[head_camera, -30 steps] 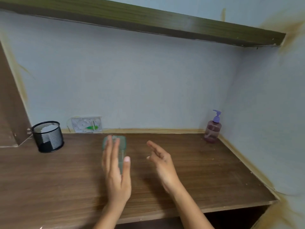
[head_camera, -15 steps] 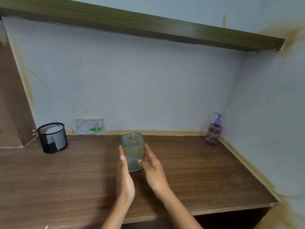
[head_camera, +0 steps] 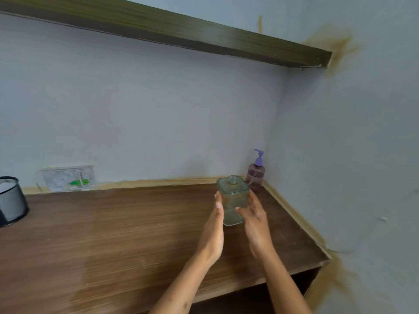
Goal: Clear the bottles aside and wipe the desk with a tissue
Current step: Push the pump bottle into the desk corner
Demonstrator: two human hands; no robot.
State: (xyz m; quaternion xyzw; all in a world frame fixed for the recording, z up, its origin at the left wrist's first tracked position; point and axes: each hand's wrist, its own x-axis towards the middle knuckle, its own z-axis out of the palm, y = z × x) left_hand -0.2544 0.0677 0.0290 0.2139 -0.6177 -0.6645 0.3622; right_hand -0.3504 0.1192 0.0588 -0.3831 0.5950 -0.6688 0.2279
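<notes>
Both hands are pressed flat on the square green glass bottle (head_camera: 232, 200), left hand (head_camera: 214, 230) and right hand (head_camera: 256, 225) on opposite sides. It's near the desk's (head_camera: 113, 234) back right corner, just beside the purple pump bottle (head_camera: 255, 175). Looks slightly lifted, but it's blurry.

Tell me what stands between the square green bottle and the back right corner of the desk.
Only the purple pump bottle, standing in that corner just behind the green bottle held between both hands; the desk there is otherwise bare.

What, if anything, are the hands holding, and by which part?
Both hands, left hand and right hand, hold the square green glass bottle, palms pressed against its opposite side walls, low on the body.
</notes>
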